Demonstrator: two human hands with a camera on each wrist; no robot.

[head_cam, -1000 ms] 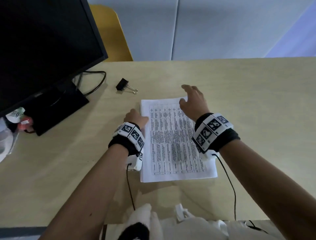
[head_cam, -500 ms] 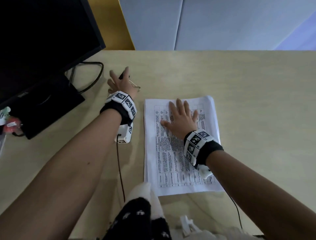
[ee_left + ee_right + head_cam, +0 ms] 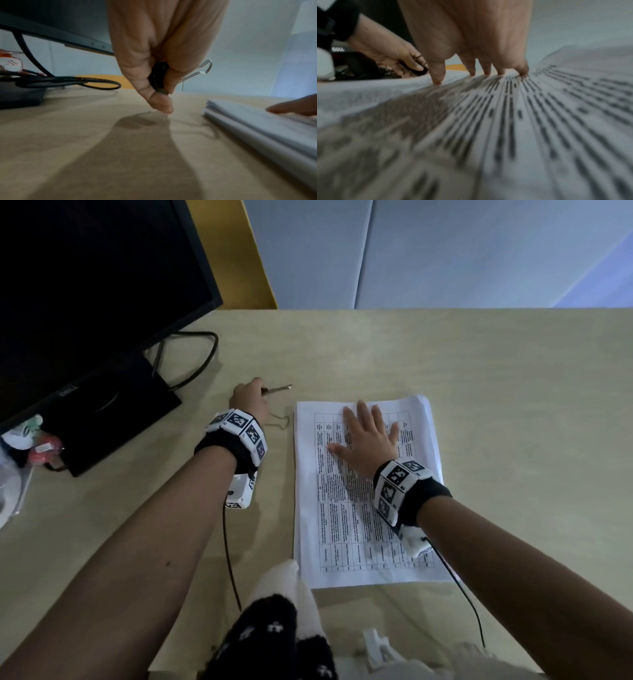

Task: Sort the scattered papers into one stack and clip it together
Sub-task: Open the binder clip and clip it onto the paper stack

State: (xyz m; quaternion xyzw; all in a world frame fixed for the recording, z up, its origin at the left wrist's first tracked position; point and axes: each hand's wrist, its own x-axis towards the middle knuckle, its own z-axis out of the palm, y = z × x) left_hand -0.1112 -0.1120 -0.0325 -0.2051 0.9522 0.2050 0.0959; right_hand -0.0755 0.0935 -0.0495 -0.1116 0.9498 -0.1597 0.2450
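Observation:
One squared stack of printed papers (image 3: 346, 529) lies on the desk in front of me; its thick left edge (image 3: 257, 129) shows in the left wrist view. My right hand (image 3: 368, 440) lies flat on the upper half of the stack, fingers spread and pressing down (image 3: 481, 67). My left hand (image 3: 251, 400) is just left of the stack's top corner, lifted off the desk. It pinches a black binder clip (image 3: 158, 78) between thumb and fingers, with the wire handles (image 3: 277, 389) pointing right toward the papers.
A black monitor (image 3: 96, 285) on its stand (image 3: 113, 409) fills the back left, with a looped cable (image 3: 191, 357) beside it. Small packets (image 3: 32, 440) lie at the left edge. Bare desk (image 3: 513, 405) stretches to the right.
My left hand left the stack's side, reached to the binder clip and picked it up. My right hand moved from the stack's top edge to lie flat on the page.

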